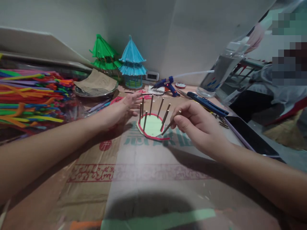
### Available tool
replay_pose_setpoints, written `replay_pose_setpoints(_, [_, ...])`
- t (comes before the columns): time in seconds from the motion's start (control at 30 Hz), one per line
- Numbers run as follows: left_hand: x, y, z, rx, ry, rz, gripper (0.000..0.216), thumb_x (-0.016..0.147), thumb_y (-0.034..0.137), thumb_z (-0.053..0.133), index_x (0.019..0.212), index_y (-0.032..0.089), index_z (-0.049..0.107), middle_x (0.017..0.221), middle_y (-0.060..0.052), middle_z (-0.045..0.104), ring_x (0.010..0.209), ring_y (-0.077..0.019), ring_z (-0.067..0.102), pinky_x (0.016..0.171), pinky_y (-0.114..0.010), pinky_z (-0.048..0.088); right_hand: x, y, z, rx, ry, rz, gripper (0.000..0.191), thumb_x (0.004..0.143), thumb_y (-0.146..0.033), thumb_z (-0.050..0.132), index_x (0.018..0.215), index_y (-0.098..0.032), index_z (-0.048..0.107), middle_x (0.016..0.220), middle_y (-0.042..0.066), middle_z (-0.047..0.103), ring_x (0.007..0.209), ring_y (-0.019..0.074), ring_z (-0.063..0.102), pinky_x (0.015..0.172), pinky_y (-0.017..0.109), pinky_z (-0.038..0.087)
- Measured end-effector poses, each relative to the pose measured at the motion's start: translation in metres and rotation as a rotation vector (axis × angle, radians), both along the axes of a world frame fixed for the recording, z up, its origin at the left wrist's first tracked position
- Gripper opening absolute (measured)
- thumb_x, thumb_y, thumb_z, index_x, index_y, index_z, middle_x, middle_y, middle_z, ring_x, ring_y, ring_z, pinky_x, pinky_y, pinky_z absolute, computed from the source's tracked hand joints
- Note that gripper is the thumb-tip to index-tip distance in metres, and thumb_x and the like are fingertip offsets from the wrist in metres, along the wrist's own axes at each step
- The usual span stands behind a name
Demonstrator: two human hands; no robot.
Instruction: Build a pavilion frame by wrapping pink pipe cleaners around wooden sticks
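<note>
A round pale green disc (152,125) with a red rim lies on the cardboard sheet (124,179). Several thin wooden sticks (151,108) stand up around its edge. My right hand (199,126) is closed in a pinch on one slanted stick (170,124) at the disc's right edge. My left hand (128,103) reaches past the disc on its left, fingers stretched out and open, holding nothing, close to the far sticks.
A heap of coloured pipe cleaners (31,95) fills the left. Green (103,52) and blue (131,62) pagoda models stand at the back by a blue glue gun (166,84). A water bottle (222,68), blue cutter (207,103) and dark tablet (249,135) lie right.
</note>
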State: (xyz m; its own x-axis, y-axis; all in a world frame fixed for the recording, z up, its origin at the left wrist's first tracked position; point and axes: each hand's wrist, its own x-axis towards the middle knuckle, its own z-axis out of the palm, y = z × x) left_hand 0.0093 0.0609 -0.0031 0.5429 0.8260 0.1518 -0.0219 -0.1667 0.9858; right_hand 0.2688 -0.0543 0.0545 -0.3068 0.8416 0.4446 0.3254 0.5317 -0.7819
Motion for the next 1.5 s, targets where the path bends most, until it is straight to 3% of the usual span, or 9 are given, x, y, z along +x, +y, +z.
replay_pose_setpoints(0.07, [-0.003, -0.011, -0.004, 0.029, 0.03, -0.048, 0.077, 0.097, 0.083, 0.046, 0.155, 0.032, 0.051, 0.155, -0.012, 0.062, 0.133, -0.0348, 0.065, 0.114, -0.057, 0.051, 0.003, 0.0, -0.002, 0.011, 0.013, -0.012, 0.009, 0.105, -0.019, 0.059, 0.1, -0.025, 0.054, 0.083, -0.002, 0.065, 0.074, 0.0143, 0.065, 0.067, 0.029, 0.048])
replay_pose_setpoints(0.2, [-0.014, -0.037, -0.005, 0.252, 0.263, -0.101, 0.082, 0.084, 0.063, 0.082, 0.151, 0.027, 0.051, 0.155, -0.015, 0.061, 0.141, -0.0366, 0.059, 0.121, -0.056, 0.046, 0.005, -0.001, -0.007, 0.071, 0.005, 0.021, 0.01, 0.108, -0.03, 0.061, 0.102, -0.026, 0.054, 0.083, -0.002, 0.064, 0.074, 0.0149, 0.064, 0.069, 0.031, 0.05])
replay_pose_setpoints(0.3, [-0.016, -0.048, -0.002, 0.371, 0.385, -0.059, 0.07, 0.083, 0.054, 0.086, 0.141, 0.026, 0.057, 0.144, -0.013, 0.066, 0.136, -0.0341, 0.062, 0.12, -0.054, 0.047, 0.004, -0.002, -0.016, 0.179, 0.015, 0.019, 0.011, 0.11, -0.036, 0.057, 0.105, -0.027, 0.053, 0.085, -0.002, 0.061, 0.073, 0.0147, 0.062, 0.067, 0.031, 0.05])
replay_pose_setpoints(0.4, [-0.011, -0.049, 0.0, 0.455, 0.455, -0.027, 0.063, 0.08, 0.057, 0.086, 0.129, 0.024, 0.064, 0.136, -0.013, 0.068, 0.13, -0.034, 0.064, 0.115, -0.052, 0.05, 0.003, -0.001, -0.029, 0.27, 0.025, -0.023, 0.012, 0.112, -0.039, 0.054, 0.108, -0.028, 0.051, 0.088, -0.002, 0.059, 0.07, 0.0139, 0.059, 0.064, 0.03, 0.048])
replay_pose_setpoints(0.53, [-0.006, -0.044, -0.002, 0.556, 0.471, 0.003, 0.058, 0.083, 0.06, 0.082, 0.126, 0.024, 0.067, 0.13, -0.011, 0.071, 0.124, -0.0324, 0.066, 0.111, -0.048, 0.052, 0.0, -0.001, -0.04, 0.212, -0.068, -0.045, 0.018, 0.113, -0.045, 0.048, 0.109, -0.028, 0.05, 0.087, -0.001, 0.058, 0.07, 0.0149, 0.058, 0.066, 0.032, 0.047])
replay_pose_setpoints(0.9, [-0.004, -0.047, 0.0, 0.566, 0.497, -0.015, 0.049, 0.089, 0.056, 0.075, 0.123, 0.023, 0.063, 0.128, -0.012, 0.069, 0.119, -0.03, 0.066, 0.107, -0.048, 0.053, -0.008, 0.0, -0.031, 0.152, -0.167, -0.056, 0.008, 0.11, -0.033, 0.051, 0.105, -0.027, 0.049, 0.088, 0.0, 0.062, 0.07, 0.0159, 0.061, 0.066, 0.032, 0.046])
replay_pose_setpoints(1.27, [-0.005, -0.047, -0.002, 0.554, 0.461, -0.02, 0.056, 0.088, 0.055, 0.076, 0.133, 0.027, 0.06, 0.129, -0.011, 0.07, 0.122, -0.0323, 0.068, 0.109, -0.052, 0.054, -0.01, 0.0, -0.03, 0.112, -0.154, -0.058, 0.016, 0.111, -0.043, 0.052, 0.104, -0.029, 0.05, 0.089, 0.001, 0.064, 0.071, 0.0176, 0.063, 0.067, 0.036, 0.049])
replay_pose_setpoints(1.5, [-0.004, -0.046, -0.002, 0.573, 0.469, -0.004, 0.052, 0.085, 0.056, 0.077, 0.126, 0.026, 0.065, 0.127, -0.011, 0.071, 0.12, -0.0345, 0.069, 0.11, -0.054, 0.054, -0.01, 0.001, -0.032, 0.097, -0.162, -0.055, 0.013, 0.11, -0.041, 0.053, 0.105, -0.029, 0.052, 0.09, 0.002, 0.065, 0.072, 0.0194, 0.063, 0.068, 0.037, 0.05])
